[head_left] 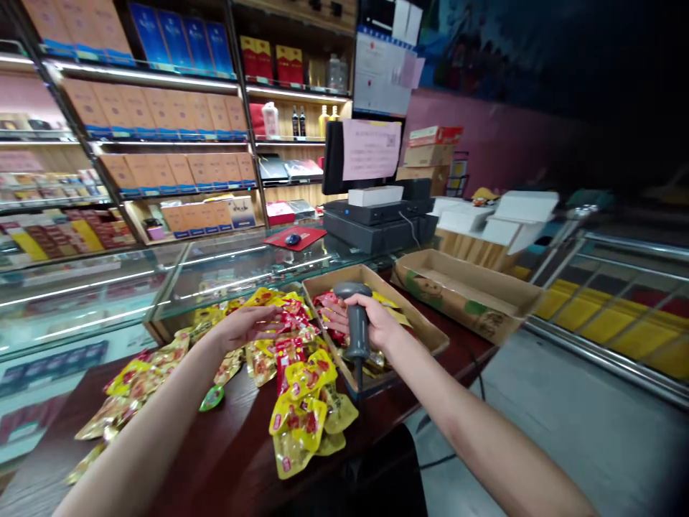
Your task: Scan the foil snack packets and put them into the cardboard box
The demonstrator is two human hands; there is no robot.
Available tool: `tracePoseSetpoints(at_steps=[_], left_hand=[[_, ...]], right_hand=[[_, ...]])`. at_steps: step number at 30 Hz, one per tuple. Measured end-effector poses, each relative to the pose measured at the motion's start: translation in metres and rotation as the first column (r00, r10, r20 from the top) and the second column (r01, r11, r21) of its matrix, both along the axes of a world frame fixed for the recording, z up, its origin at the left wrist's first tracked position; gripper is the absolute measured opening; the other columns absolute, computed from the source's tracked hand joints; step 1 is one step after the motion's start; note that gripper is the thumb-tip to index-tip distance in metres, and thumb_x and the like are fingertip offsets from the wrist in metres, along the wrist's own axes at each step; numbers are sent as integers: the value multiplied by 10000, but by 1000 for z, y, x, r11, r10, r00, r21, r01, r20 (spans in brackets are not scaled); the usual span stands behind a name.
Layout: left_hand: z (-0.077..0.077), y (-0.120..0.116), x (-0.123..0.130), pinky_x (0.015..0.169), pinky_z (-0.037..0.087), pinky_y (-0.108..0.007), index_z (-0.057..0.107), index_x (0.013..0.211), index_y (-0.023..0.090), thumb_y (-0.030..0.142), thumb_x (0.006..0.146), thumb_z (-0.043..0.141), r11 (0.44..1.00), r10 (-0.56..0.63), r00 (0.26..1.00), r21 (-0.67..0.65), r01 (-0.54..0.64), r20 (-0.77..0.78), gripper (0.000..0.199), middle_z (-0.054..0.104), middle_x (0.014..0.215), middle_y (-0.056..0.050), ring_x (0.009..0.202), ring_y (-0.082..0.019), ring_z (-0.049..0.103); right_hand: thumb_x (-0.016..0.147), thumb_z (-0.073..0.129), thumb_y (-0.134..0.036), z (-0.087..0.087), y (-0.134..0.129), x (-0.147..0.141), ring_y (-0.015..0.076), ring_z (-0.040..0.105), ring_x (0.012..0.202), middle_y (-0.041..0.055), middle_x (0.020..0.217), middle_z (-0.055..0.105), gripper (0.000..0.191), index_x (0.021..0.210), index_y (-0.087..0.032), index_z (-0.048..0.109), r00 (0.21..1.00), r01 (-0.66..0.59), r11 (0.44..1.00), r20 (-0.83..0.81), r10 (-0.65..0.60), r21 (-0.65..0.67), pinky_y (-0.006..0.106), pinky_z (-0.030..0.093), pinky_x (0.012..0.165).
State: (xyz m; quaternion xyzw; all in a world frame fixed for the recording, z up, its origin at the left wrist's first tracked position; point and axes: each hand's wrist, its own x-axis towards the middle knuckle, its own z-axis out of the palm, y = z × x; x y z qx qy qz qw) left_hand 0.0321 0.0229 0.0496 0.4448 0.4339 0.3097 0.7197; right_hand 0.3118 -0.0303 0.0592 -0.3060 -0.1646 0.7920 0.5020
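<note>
A dark grey handheld scanner (358, 334) stands upright in my right hand (380, 324), its handle between thumb and palm, with the fingers stretched out behind it. Below that hand is a cardboard tray (425, 336) holding red and yellow packets. My left hand (242, 327) is open and empty, fingers pointing right, just above a pile of shiny snack packets. In the pile, a red packet (289, 357) lies between the hands, and yellow packets (301, 413) lie nearer to me. A small green packet (212, 398) rests on the dark red tabletop (237, 438).
An elongated open carton (463, 287) stands right of the tray. Behind are a glass counter (231, 269), a mouse (293, 238) on a red mat, and a monitor (334, 158) on a black base. Boxed goods fill the shelves at left; metal rails (619, 266) run along the right.
</note>
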Motion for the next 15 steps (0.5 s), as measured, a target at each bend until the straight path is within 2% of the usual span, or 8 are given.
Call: tracePoseSetpoints(at_steps=[4, 8, 11, 15], left_hand=[[-7, -7, -65, 755, 576, -329, 672, 955, 110, 280, 741, 705, 983, 184, 983, 31, -183, -20, 274, 651, 1084, -154, 995, -268, 640], [-26, -12, -115, 738, 576, -336, 669, 927, 88, 261, 731, 712, 946, 323, 946, 22, -322, -21, 264, 647, 1076, -166, 926, -244, 658], [-43, -13, -139, 739, 559, -317, 675, 946, 92, 294, 700, 736, 917, 398, 914, 45, -396, -75, 323, 652, 1084, -158, 879, -212, 661], [-61, -6, -150, 751, 519, -280, 682, 1006, 121, 332, 672, 736, 860, 502, 840, 218, -461, -206, 399, 662, 1103, -129, 934, -205, 639]], right_hand=[[718, 468, -72, -10, 10, -54, 233, 679, 934, 153, 967, 697, 153, 846, -129, 529, 994, -108, 993, -8, 108, -44, 464, 507, 883], [725, 481, -78, -24, 22, -108, 225, 687, 886, 142, 940, 698, 145, 851, -135, 524, 984, -179, 980, -6, 179, -91, 458, 521, 849], [718, 488, -82, -31, 30, -145, 220, 687, 851, 142, 911, 691, 126, 829, -134, 518, 972, -234, 963, 3, 237, -131, 438, 531, 822], [708, 504, -106, -40, 42, -184, 204, 676, 769, 107, 807, 668, 104, 803, -145, 519, 963, -244, 954, 77, 260, -171, 403, 547, 764]])
